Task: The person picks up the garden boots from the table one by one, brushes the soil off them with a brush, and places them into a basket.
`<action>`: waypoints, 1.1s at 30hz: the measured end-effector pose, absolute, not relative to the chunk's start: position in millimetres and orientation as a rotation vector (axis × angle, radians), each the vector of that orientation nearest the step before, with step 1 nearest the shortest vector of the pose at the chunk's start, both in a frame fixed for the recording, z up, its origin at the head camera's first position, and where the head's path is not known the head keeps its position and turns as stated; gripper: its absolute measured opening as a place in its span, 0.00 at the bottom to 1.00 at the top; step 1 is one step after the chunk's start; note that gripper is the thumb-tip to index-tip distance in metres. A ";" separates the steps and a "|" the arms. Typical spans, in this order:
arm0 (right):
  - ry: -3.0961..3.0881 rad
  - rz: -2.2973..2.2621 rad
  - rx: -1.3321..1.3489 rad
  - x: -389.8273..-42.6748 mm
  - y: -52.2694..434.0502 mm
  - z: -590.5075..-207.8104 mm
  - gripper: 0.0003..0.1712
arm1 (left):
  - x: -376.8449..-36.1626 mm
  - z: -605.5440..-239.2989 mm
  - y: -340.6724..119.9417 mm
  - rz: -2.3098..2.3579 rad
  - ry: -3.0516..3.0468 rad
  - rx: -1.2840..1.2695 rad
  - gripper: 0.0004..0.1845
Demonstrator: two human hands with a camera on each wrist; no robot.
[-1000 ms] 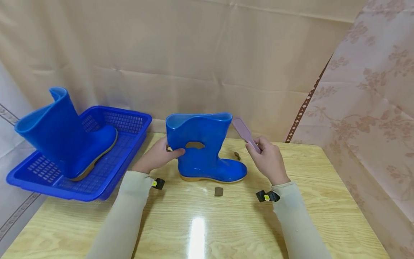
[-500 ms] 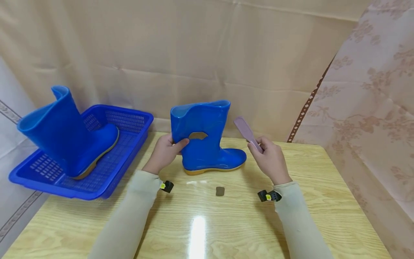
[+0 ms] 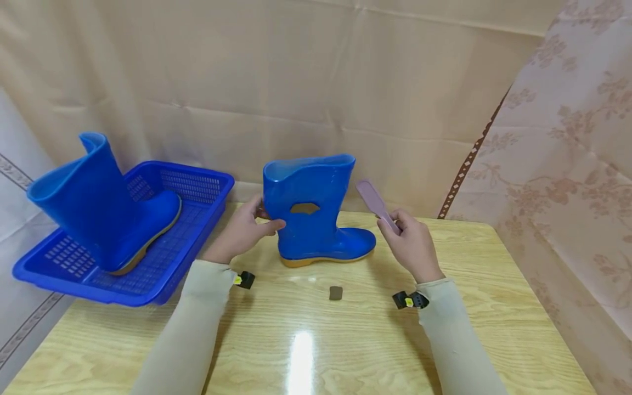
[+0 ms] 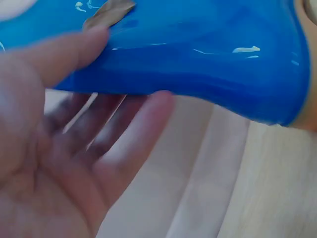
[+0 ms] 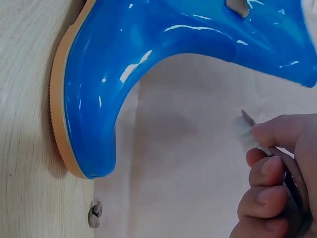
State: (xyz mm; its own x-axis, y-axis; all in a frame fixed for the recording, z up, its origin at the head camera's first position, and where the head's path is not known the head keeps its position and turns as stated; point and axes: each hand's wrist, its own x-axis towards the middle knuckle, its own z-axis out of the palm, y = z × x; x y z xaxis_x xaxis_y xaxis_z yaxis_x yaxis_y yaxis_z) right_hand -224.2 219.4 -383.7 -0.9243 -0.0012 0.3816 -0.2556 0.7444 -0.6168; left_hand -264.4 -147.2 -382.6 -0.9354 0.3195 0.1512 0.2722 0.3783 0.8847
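A blue rain boot (image 3: 316, 186) with a tan sole stands upright on the table, toe to the right. A brown, mud-like patch (image 3: 305, 208) sticks to its shaft. My left hand (image 3: 244, 230) holds the back of the shaft, its thumb (image 4: 74, 52) on the near side and its other fingers reaching behind, partly hidden. To the right of the boot, my right hand (image 3: 410, 241) grips a purple brush (image 3: 372, 200) by its handle. The brush's whitish bristles (image 5: 242, 131) face the boot without touching it.
At the left, a blue plastic basket (image 3: 195, 241) bears a second blue boot (image 3: 116, 219). A square brown piece (image 3: 336, 293) lies on the wooden table (image 3: 444, 334) in front of the near boot. Past its toe sits a small brown lump (image 5: 95, 214). Curtains hang behind.
The near boot has moved back and slightly right on the table. My left hand went along with it, then shifted a little left and down on the shaft. My right hand has hardly moved.
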 end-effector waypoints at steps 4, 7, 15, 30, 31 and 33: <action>-2.497 0.960 0.220 -225.3 218.8 -383.6 0.15 | -266.0 -384.9 -144.7 1.657 2.662 0.371 0.23; -2.441 0.941 0.228 -226.3 217.0 -383.4 0.14 | -265.2 -384.9 -146.2 1.630 2.710 0.367 0.20; -2.418 1.133 0.172 -223.9 214.0 -379.4 0.14 | -267.6 -388.5 -149.8 1.609 2.736 0.408 0.18; -2.459 1.087 0.357 -230.1 196.8 -375.8 0.10 | -265.8 -384.8 -136.1 1.735 2.709 0.227 0.22; -2.464 1.100 0.381 -230.2 192.5 -374.1 0.12 | -265.9 -385.0 -136.4 1.737 2.707 0.229 0.22; -2.433 1.133 0.397 -230.0 183.9 -370.5 0.16 | -265.9 -385.4 -137.1 1.733 2.709 0.231 0.23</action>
